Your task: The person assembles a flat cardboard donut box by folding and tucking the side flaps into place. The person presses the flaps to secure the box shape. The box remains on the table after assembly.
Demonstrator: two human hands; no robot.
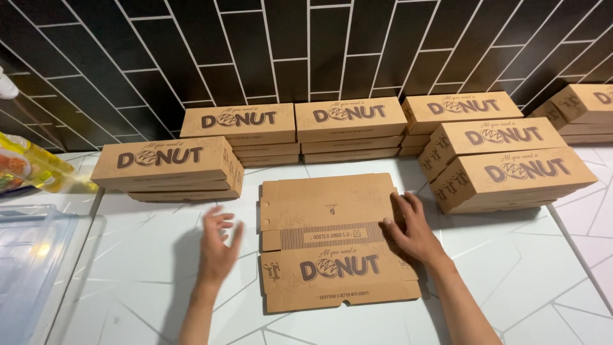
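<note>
A flat, unfolded brown cardboard box (325, 239) with dark printing lies on the white counter (511, 281) in front of me. My right hand (412, 227) rests on its right edge, fingers spread and pressing the cardboard. Left of the flat box, my left hand (217, 246) hovers over the counter with fingers apart and holds nothing.
Stacks of folded brown boxes line the black tiled wall: one at left (167, 169), two at the back (239, 131) (350, 128), more at right (511, 172) and far right (584, 112). A clear plastic bin (25, 255) and a yellow package (29, 166) sit at the left.
</note>
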